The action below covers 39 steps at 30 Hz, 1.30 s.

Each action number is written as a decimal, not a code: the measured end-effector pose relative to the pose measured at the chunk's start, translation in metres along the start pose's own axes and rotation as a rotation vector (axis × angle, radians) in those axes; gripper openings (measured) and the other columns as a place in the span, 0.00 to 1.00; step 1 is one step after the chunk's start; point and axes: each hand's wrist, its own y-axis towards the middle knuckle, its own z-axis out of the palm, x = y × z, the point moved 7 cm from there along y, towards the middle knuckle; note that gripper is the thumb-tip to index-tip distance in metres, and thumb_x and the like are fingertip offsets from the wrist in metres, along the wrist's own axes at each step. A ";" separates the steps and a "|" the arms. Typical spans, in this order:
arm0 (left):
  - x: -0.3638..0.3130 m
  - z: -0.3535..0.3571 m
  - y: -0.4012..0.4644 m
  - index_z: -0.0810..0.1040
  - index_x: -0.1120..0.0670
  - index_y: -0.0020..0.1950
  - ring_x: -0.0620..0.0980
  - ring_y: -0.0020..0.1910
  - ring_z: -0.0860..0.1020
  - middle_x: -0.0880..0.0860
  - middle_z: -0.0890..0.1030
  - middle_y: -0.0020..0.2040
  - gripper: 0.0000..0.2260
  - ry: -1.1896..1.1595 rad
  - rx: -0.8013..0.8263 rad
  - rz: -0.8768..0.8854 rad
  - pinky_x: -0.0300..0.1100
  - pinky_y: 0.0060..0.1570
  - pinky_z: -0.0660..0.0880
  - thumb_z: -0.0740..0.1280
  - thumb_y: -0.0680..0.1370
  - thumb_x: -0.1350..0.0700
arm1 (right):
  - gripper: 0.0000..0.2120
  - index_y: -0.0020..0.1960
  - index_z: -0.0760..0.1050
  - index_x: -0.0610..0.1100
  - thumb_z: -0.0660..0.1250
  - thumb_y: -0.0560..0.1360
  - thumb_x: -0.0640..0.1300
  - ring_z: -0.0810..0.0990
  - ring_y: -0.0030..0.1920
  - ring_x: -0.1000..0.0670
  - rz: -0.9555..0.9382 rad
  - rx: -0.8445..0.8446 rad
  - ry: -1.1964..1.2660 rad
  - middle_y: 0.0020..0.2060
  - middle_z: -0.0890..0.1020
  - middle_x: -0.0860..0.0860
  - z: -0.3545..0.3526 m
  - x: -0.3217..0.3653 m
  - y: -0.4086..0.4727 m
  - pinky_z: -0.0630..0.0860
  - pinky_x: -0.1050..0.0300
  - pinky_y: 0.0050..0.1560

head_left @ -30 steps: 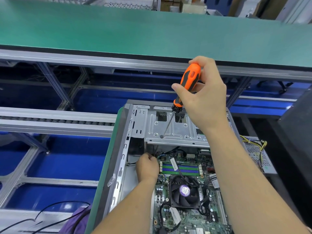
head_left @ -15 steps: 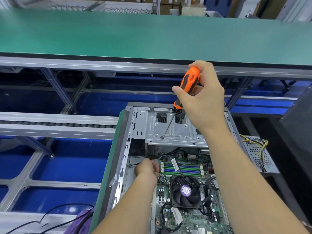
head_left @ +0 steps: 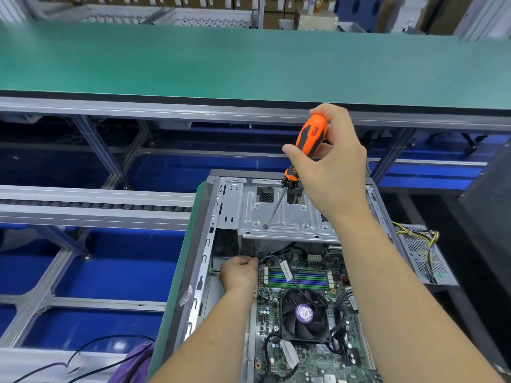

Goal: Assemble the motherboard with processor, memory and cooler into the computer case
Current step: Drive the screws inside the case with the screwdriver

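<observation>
green-matted workbenches [head_left: 249, 59] frame an open computer case [head_left: 204, 244] lying on its side, the motherboard [head_left: 312, 357] with memory sticks [head_left: 298, 278] and cooler fan [head_left: 304, 316] seated inside. right hand [head_left: 331, 167] grips an orange screwdriver [head_left: 307, 145], tip on the drive bracket [head_left: 287, 219]. left hand [head_left: 239, 272] curls at the board's upper corner, apparently pinching a cable.

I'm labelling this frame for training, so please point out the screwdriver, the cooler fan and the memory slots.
screwdriver [head_left: 309, 139]: head view, on the orange handle gripped by the right hand [head_left: 336, 167].
cooler fan [head_left: 304, 317]: head view, on the purple hub label.
memory slots [head_left: 300, 279]: head view, on the middle of the blue and green strips.
</observation>
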 end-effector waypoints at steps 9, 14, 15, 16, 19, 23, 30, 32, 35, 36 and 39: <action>-0.012 0.009 -0.002 0.83 0.59 0.51 0.51 0.45 0.82 0.53 0.84 0.44 0.04 0.207 0.018 0.187 0.44 0.53 0.79 0.70 0.78 0.64 | 0.21 0.61 0.69 0.51 0.75 0.74 0.45 0.78 0.36 0.44 -0.004 0.024 -0.010 0.36 0.73 0.56 0.002 0.001 0.000 0.81 0.43 0.44; -0.018 0.011 -0.004 0.84 0.57 0.53 0.50 0.44 0.80 0.52 0.84 0.45 0.06 0.342 -0.002 0.314 0.37 0.44 0.73 0.69 0.79 0.60 | 0.21 0.61 0.69 0.51 0.75 0.74 0.45 0.77 0.35 0.45 -0.028 0.033 -0.027 0.36 0.73 0.55 0.006 0.003 0.000 0.80 0.45 0.42; -0.018 0.012 -0.004 0.84 0.56 0.53 0.49 0.43 0.80 0.51 0.84 0.45 0.05 0.343 -0.003 0.317 0.37 0.42 0.72 0.69 0.79 0.60 | 0.22 0.61 0.69 0.50 0.75 0.74 0.45 0.77 0.35 0.46 -0.033 0.033 -0.030 0.36 0.73 0.55 0.007 0.004 0.000 0.80 0.45 0.42; -0.017 0.011 -0.003 0.84 0.56 0.51 0.49 0.42 0.80 0.51 0.84 0.44 0.04 0.330 -0.003 0.311 0.37 0.41 0.72 0.69 0.79 0.60 | 0.22 0.61 0.69 0.50 0.75 0.73 0.45 0.77 0.35 0.46 -0.039 0.031 -0.032 0.36 0.73 0.55 0.007 0.005 0.000 0.80 0.45 0.42; -0.015 0.009 -0.001 0.82 0.55 0.48 0.50 0.42 0.81 0.52 0.84 0.43 0.04 0.296 -0.015 0.287 0.38 0.39 0.73 0.68 0.79 0.61 | 0.21 0.61 0.69 0.49 0.75 0.73 0.44 0.77 0.35 0.45 -0.041 0.021 -0.021 0.36 0.72 0.56 0.006 0.004 0.000 0.80 0.44 0.43; -0.011 0.013 0.000 0.81 0.57 0.57 0.50 0.47 0.79 0.55 0.83 0.52 0.10 0.343 0.031 0.295 0.39 0.47 0.75 0.63 0.80 0.66 | 0.21 0.62 0.69 0.49 0.75 0.73 0.45 0.78 0.36 0.44 -0.029 0.022 -0.014 0.37 0.72 0.57 0.005 0.002 0.001 0.81 0.44 0.43; -0.005 0.020 0.001 0.80 0.56 0.64 0.53 0.54 0.80 0.55 0.81 0.55 0.18 0.445 0.145 0.322 0.49 0.59 0.77 0.58 0.80 0.69 | 0.21 0.61 0.69 0.50 0.75 0.73 0.45 0.77 0.36 0.45 -0.028 0.019 -0.016 0.36 0.72 0.58 0.005 0.001 0.001 0.80 0.45 0.42; -0.006 0.020 0.001 0.79 0.55 0.66 0.53 0.56 0.78 0.55 0.79 0.58 0.19 0.472 0.143 0.335 0.48 0.61 0.76 0.58 0.80 0.68 | 0.21 0.62 0.69 0.49 0.75 0.73 0.45 0.78 0.36 0.45 -0.023 0.019 -0.010 0.36 0.72 0.57 0.004 0.000 0.001 0.81 0.45 0.43; -0.009 0.021 -0.001 0.79 0.54 0.65 0.54 0.53 0.78 0.55 0.78 0.55 0.19 0.533 0.154 0.368 0.47 0.59 0.76 0.56 0.80 0.67 | 0.21 0.62 0.69 0.50 0.75 0.73 0.45 0.78 0.36 0.45 -0.023 0.022 -0.011 0.36 0.73 0.57 0.004 -0.001 0.001 0.81 0.45 0.43; -0.009 0.021 -0.001 0.78 0.54 0.66 0.54 0.52 0.78 0.55 0.78 0.55 0.19 0.560 0.164 0.375 0.48 0.58 0.77 0.56 0.80 0.67 | 0.21 0.62 0.69 0.50 0.75 0.73 0.45 0.78 0.36 0.45 -0.024 0.022 -0.012 0.36 0.73 0.57 0.004 0.000 0.001 0.81 0.45 0.43; -0.011 0.023 -0.002 0.76 0.54 0.68 0.54 0.53 0.79 0.54 0.79 0.56 0.22 0.625 0.196 0.375 0.50 0.58 0.78 0.56 0.79 0.70 | 0.21 0.61 0.69 0.51 0.75 0.73 0.45 0.78 0.36 0.45 -0.025 0.025 -0.018 0.37 0.73 0.57 0.006 -0.001 0.000 0.81 0.46 0.43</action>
